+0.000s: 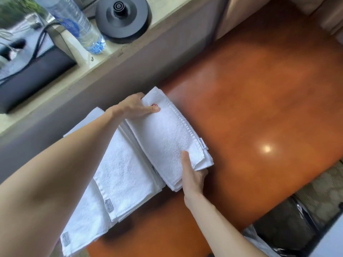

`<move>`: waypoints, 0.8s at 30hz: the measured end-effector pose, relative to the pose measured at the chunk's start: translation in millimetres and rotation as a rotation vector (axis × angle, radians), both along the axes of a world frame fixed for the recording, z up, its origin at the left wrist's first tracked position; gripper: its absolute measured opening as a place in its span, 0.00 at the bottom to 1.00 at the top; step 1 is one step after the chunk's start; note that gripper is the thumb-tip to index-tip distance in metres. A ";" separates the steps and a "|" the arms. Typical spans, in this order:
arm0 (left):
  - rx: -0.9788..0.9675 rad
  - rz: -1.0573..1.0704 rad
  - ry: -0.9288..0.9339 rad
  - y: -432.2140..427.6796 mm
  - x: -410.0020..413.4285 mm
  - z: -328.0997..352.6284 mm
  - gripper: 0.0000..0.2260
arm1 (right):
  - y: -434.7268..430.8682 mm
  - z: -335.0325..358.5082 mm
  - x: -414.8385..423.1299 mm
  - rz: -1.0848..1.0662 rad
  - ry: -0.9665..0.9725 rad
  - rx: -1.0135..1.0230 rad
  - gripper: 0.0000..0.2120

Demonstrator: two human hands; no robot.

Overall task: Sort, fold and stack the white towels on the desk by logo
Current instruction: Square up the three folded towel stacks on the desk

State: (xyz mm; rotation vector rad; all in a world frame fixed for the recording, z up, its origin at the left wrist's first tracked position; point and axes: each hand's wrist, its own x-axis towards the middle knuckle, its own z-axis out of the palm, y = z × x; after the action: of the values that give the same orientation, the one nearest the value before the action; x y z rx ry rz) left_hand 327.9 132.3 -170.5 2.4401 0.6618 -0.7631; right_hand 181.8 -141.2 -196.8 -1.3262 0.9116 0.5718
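Note:
A folded white towel (167, 134) with a small red logo near its far end lies on the orange-brown desk (259, 108). My left hand (135, 106) grips its far end, thumb on top beside the red logo. At the near end, my right hand (193, 175) holds the towel with the thumb on top and the fingers under the edge. To its left lies a stack of folded white towels (122, 175) with grey label tags. Another grey-tagged towel (83, 223) sits under that stack, nearer to me.
A water bottle (78, 23) and a black kettle base (122, 17) stand on the ledge behind the desk. A black box with cables (33, 71) sits at the far left. A bin with a black liner (289, 227) is below the desk's right edge.

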 end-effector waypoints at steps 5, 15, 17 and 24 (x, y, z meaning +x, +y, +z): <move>0.225 0.048 -0.330 -31.9 -13.0 15.6 0.47 | -15.0 11.2 6.8 0.094 0.101 -0.303 0.50; 0.196 0.287 -0.500 -129.4 -115.9 -1.6 0.26 | -51.8 31.0 64.4 0.937 -0.523 -0.432 0.22; 0.131 0.363 -0.537 -140.6 -123.1 -2.1 0.26 | -55.8 31.6 76.1 1.089 -0.489 -0.392 0.23; -0.281 1.017 -0.554 -184.6 -135.0 5.9 0.41 | -28.9 41.4 123.0 1.211 -0.366 -0.198 0.13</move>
State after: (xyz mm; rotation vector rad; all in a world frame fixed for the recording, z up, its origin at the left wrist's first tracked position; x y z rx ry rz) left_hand 192.9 -52.3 -164.6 1.5937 1.2650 0.2115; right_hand 304.8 -170.1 -155.5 -2.0257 -0.2448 1.1047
